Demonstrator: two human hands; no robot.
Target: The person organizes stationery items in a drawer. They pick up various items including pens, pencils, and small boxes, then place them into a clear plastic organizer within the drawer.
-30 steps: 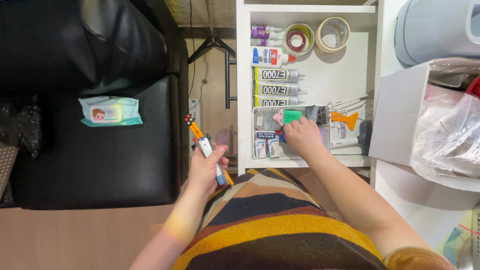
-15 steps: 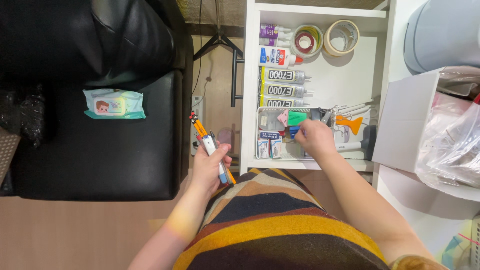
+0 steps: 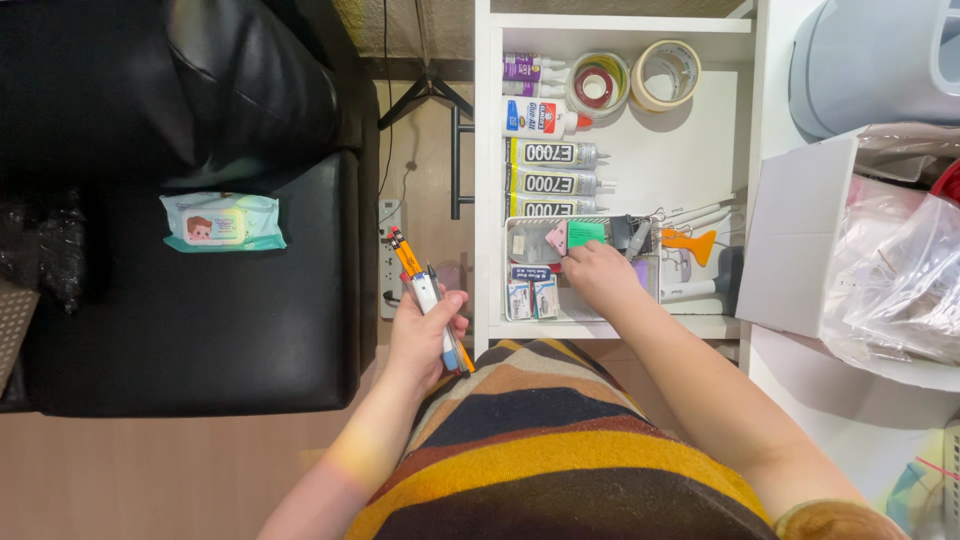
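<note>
Orange pencils point(image 3: 425, 295) in left hand point(image 3: 420, 340), tips up-left.

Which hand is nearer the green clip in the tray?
Right. The right hand reaches into the tray just below the green clip; the left hand holds pens outside the drawer.

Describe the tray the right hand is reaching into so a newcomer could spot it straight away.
Look in the open white drawer, at its near end, just below the three glue tubes lying side by side. The clear tray sits there under the right hand. It alone is see-through and holds small bits, including a green piece.
</note>
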